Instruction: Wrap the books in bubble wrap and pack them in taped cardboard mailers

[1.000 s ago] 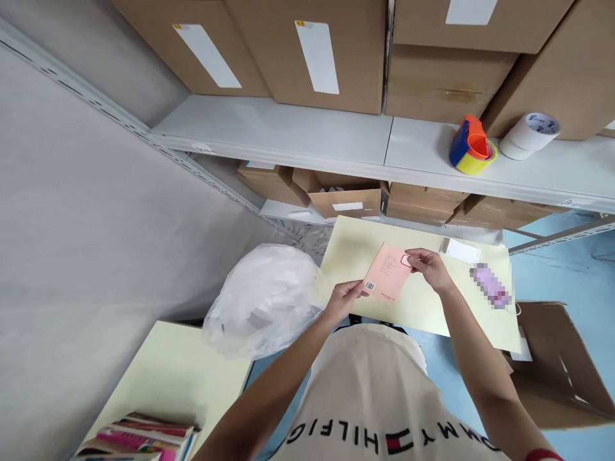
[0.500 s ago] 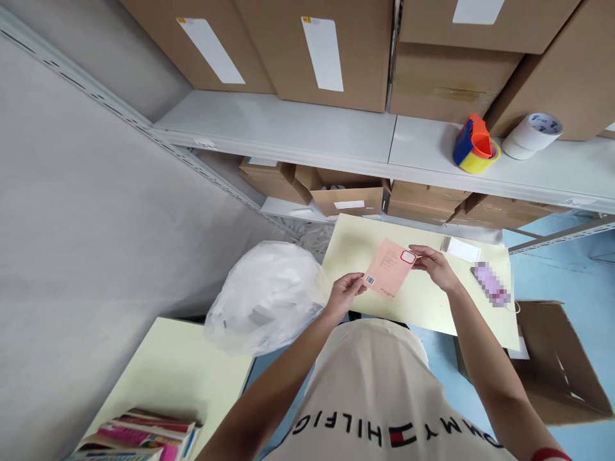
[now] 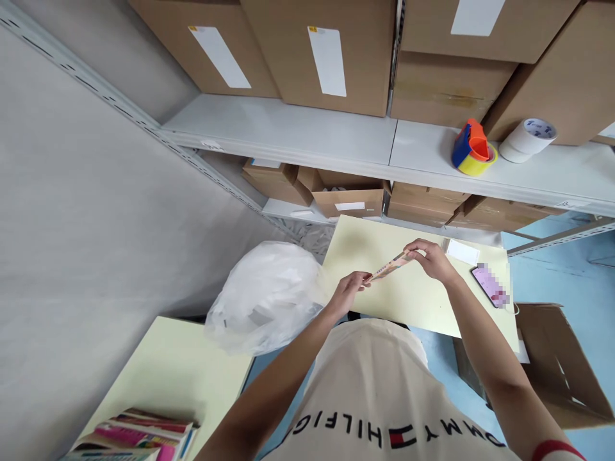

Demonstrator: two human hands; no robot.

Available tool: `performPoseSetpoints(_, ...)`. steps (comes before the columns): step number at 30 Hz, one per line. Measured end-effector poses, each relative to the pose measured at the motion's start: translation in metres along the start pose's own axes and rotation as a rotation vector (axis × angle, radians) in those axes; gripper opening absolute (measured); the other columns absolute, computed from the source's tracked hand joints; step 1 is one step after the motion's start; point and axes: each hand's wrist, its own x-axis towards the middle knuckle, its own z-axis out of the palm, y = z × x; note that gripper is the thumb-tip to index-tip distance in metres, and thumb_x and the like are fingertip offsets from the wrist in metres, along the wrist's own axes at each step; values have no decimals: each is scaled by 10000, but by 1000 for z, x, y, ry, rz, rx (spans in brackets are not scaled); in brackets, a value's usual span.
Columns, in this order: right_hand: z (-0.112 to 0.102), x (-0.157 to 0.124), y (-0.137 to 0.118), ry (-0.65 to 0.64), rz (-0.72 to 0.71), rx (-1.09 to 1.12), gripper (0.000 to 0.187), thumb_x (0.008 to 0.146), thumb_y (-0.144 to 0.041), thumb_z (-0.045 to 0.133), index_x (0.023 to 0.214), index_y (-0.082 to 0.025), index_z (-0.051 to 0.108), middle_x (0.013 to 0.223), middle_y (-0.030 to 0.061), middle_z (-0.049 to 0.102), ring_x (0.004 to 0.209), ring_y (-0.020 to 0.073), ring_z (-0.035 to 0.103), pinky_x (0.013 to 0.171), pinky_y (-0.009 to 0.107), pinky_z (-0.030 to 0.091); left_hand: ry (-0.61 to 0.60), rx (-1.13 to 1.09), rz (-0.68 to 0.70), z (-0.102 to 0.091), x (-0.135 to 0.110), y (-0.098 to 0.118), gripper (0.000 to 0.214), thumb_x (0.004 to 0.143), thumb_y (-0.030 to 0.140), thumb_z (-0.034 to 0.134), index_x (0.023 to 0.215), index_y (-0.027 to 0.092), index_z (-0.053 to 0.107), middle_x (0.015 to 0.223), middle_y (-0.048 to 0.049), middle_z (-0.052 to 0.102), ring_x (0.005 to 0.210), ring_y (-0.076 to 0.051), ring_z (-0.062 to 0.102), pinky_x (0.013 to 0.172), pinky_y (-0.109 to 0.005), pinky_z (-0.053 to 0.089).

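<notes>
A thin pink booklet (image 3: pixel 389 267) is held edge-on over the pale yellow table (image 3: pixel 413 301). My left hand (image 3: pixel 350 291) pinches its lower left corner. My right hand (image 3: pixel 430 258) grips its upper right end with closed fingers. Only the booklet's thin edge and a sliver of its cover show.
A white plastic bag (image 3: pixel 266 296) bulges at the table's left. A phone (image 3: pixel 490 285) and a white slip (image 3: pixel 462 251) lie on the table's right. Tape rolls (image 3: pixel 473 148) sit on the white shelf (image 3: pixel 298 131) under cardboard boxes. Books (image 3: pixel 139 435) lie on a nearer table; an open carton (image 3: pixel 560 365) stands at right.
The booklet has been tipped from facing me to nearly edge-on. Both hands stayed on its corners; my right hand rose slightly.
</notes>
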Motion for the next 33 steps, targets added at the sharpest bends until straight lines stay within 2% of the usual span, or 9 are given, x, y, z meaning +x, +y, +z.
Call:
performPoseSetpoints(3,4,0,0,-3,33,43,312,823,-545,643,809,-249,740,842,60,712,774,218,650,723,372,529,39,138,132,2,-3,11,363,686,528,757,853,206,746,866,-70,724,811,-210,640,770,-307,486)
performPoseSetpoints(6,6,-1,5,6,97,125,311,784,-538,689,826,-235,748,849,59,717,776,214,655,694,360,540,125,262,198,8,-3,16,258,697,469,758,719,213,741,706,-37,678,697,-176,584,713,-282,472)
performPoseSetpoints(10,3,-7,19,62,229,347,416,701,-584,753,916,-228,726,838,51,727,752,212,667,641,363,557,118,155,83,17,-4,14,337,724,522,720,688,188,735,645,-19,664,641,-163,587,643,-268,485)
performPoseSetpoints(14,3,-25,34,89,286,560,532,615,-500,851,1059,-274,665,881,25,737,826,210,699,798,409,567,122,-33,-11,28,-4,9,418,691,586,741,720,169,745,686,-12,693,669,-162,617,737,-309,555)
performPoseSetpoints(18,21,-52,47,97,392,652,615,594,-472,869,1121,-284,614,902,21,727,792,197,698,798,420,576,151,-153,-72,43,0,2,480,659,628,759,748,156,746,743,-25,713,709,-157,634,798,-331,573)
performPoseSetpoints(23,46,-70,61,213,464,607,580,636,-525,819,1111,-261,617,830,1,687,670,160,648,694,386,580,178,-134,-87,54,7,-11,492,684,620,742,836,152,745,785,-35,713,757,-169,653,807,-337,574)
performPoseSetpoints(27,57,-65,70,252,507,637,587,634,-530,802,1116,-256,611,798,-8,685,653,168,656,675,397,580,236,-83,-49,47,12,-27,590,687,546,769,1137,177,674,862,-37,713,789,-171,672,783,-330,571)
performPoseSetpoints(30,68,-57,75,271,528,667,590,611,-501,809,1103,-250,602,762,-21,680,665,181,677,687,405,581,276,-17,-48,34,17,-41,577,693,500,773,1161,184,654,966,-60,699,757,-143,667,754,-299,560)
performPoseSetpoints(33,87,-45,82,295,562,629,576,608,-466,800,1096,-239,594,753,-28,676,650,174,672,680,393,574,278,69,-76,15,26,-57,535,724,444,748,1187,193,656,1019,-68,692,767,-135,652,691,-261,547)
